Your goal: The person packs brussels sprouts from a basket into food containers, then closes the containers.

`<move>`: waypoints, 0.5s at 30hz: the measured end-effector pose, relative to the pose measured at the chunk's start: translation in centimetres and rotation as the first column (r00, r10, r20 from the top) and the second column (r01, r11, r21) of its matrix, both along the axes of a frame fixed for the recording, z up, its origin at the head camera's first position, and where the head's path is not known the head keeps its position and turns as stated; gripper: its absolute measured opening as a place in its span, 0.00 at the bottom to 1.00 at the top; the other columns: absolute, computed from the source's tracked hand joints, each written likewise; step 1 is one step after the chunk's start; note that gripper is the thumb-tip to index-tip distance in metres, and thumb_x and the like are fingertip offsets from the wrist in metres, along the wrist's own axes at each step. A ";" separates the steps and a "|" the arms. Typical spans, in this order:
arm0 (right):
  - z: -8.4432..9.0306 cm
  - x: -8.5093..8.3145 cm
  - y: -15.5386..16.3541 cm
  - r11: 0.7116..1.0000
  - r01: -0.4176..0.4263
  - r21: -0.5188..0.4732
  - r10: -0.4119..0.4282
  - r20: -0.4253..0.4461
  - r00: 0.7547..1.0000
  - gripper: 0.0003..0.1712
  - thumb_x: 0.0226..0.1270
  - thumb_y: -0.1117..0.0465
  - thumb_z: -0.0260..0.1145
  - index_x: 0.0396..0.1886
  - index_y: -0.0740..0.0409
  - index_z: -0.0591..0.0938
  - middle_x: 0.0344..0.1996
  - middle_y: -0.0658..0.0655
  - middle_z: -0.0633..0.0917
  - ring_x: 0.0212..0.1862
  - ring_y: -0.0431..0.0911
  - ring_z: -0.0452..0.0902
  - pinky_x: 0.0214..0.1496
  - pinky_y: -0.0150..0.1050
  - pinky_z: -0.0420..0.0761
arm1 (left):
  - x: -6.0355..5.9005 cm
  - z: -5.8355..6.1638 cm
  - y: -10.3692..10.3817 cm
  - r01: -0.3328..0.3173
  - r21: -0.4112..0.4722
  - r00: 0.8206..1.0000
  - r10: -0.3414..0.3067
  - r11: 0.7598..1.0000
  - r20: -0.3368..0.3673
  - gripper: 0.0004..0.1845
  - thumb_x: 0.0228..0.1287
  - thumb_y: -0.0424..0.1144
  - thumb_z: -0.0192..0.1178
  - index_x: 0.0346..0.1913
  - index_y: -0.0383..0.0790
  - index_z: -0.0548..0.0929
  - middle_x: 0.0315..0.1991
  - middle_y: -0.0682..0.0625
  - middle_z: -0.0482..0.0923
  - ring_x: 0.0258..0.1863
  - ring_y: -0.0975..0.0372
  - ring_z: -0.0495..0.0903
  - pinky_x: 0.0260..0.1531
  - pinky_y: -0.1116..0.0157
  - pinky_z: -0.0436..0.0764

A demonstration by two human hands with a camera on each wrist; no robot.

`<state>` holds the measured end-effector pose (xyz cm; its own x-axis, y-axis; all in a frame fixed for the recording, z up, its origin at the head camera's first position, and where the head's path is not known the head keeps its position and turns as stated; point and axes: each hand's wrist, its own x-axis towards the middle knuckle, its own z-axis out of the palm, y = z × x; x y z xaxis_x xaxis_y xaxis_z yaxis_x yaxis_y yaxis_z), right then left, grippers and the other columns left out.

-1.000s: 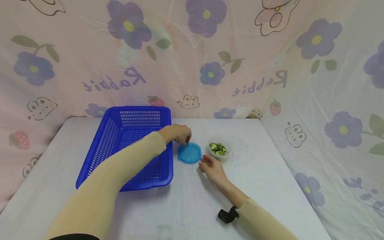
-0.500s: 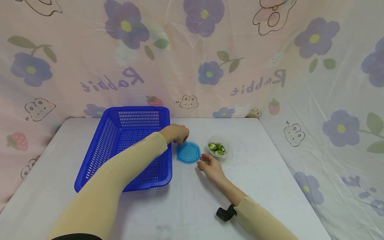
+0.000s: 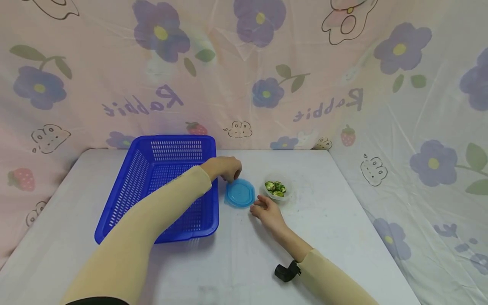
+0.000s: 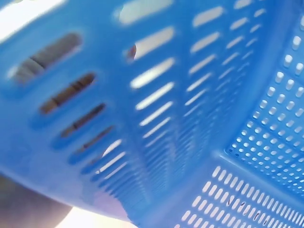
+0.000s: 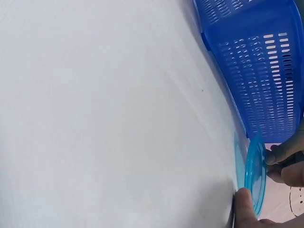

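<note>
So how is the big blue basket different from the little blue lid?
The basket is dark blue and rectangular; the lid is light blue and nearly round. The basket is far bigger, with tall walls full of slots and holes; the lid is a thin, solid disc. The left hand grips the lid's far edge, tipping it up off the table, while no fingers hold the basket. Both look like plastic.

Basket [image 3: 164, 186]: blue plastic, slotted and perforated walls, rectangular, on the left half of the desk [image 3: 343, 220], its long side running front to back. Desk: white top, faint smudges. Backdrop sheet [image 3: 305, 63]: pale pink, printed with purple flowers, strawberries, rabbit outlines and the word "Rabbit" reversed, hung behind and along the right side.
</note>
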<state>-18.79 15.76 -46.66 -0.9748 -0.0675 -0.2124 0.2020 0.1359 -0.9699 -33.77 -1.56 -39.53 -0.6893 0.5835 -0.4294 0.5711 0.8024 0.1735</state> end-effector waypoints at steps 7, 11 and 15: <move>-0.8 0.1 -0.2 0.993 0.051 -0.103 -0.049 0.023 0.999 0.30 0.67 0.69 0.56 0.66 0.74 0.61 0.51 0.71 0.74 0.46 0.50 0.80 0.51 0.41 0.80 | 0.3 0.8 0.0 0.015 0.057 1.000 -0.014 0.998 -0.008 0.11 0.51 0.29 0.65 0.39 0.40 0.83 0.30 0.52 0.80 0.29 0.62 0.79 0.29 0.68 0.78; -0.7 0.2 -0.3 0.984 0.070 -0.165 -0.064 0.042 0.997 0.29 0.68 0.68 0.56 0.66 0.72 0.62 0.49 0.69 0.76 0.47 0.51 0.80 0.53 0.43 0.79 | 0.3 1.1 -0.2 0.030 0.085 0.999 -0.028 0.996 -0.027 0.11 0.51 0.29 0.65 0.40 0.40 0.83 0.30 0.52 0.80 0.29 0.62 0.78 0.29 0.69 0.77; -0.4 0.3 -0.3 0.969 0.088 -0.231 -0.076 0.060 0.995 0.29 0.68 0.69 0.55 0.66 0.70 0.61 0.47 0.68 0.77 0.47 0.50 0.80 0.56 0.45 0.77 | 0.5 1.5 -0.6 0.015 0.153 1.000 -0.017 0.988 0.011 0.10 0.53 0.29 0.64 0.40 0.38 0.82 0.33 0.50 0.78 0.32 0.59 0.81 0.28 0.69 0.79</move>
<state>-18.46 15.47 -47.06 -0.9676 -0.0409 -0.2492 0.2523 -0.1118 -0.9612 -33.23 -2.13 -38.02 -0.6746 0.6538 -0.3427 0.5809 0.7567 0.3000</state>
